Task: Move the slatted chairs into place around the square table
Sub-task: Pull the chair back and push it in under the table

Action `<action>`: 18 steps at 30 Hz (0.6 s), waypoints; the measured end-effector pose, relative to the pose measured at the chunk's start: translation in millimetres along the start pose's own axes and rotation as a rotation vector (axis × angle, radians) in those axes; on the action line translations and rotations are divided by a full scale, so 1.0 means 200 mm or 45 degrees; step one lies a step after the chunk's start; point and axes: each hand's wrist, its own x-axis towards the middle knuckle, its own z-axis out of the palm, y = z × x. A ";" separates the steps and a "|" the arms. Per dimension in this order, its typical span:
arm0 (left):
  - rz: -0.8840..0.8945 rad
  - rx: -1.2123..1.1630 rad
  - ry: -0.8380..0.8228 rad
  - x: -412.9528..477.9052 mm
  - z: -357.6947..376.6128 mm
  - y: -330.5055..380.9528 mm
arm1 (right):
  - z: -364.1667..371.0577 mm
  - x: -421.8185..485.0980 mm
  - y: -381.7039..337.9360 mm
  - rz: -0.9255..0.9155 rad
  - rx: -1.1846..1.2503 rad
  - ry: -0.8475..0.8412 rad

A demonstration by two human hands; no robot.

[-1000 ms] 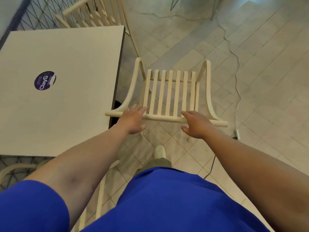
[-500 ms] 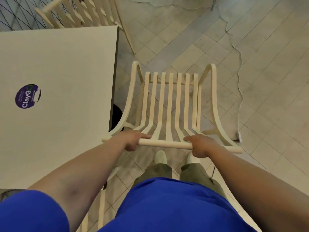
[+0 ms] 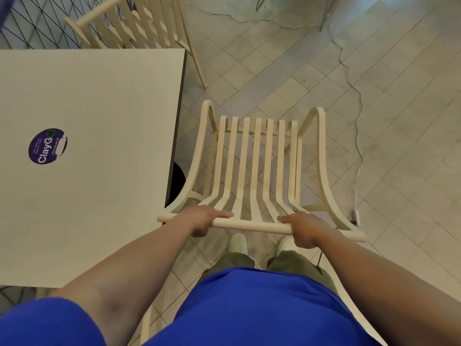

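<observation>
- Now both hands clench the rail (image 3: 249, 224): left hand (image 3: 202, 219) near its left end, right hand (image 3: 303, 228) toward the right.
- Chair (image 3: 268, 158) stretches forward from the hands, just beside the tabletop (image 3: 99, 196) left of the left hand.
- Frame looks stiff and light; the rail seems the soundest hold, not the thin slats.
- Second chair (image 3: 99, 10) stands far ahead-left, beyond the tabletop.

Blue short-sleeved top (image 3: 252, 305), olive trousers (image 3: 232, 262) (knees only), white shoes (image 3: 238, 242)
</observation>
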 end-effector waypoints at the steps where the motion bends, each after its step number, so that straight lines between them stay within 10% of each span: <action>1: -0.002 -0.006 0.002 0.00 0.00 0.01 | -0.01 0.00 0.01 0.003 -0.007 0.001; 18: -0.209 -0.290 0.067 0.10 0.06 0.43 | -0.28 0.12 0.42 -0.147 -0.286 -0.034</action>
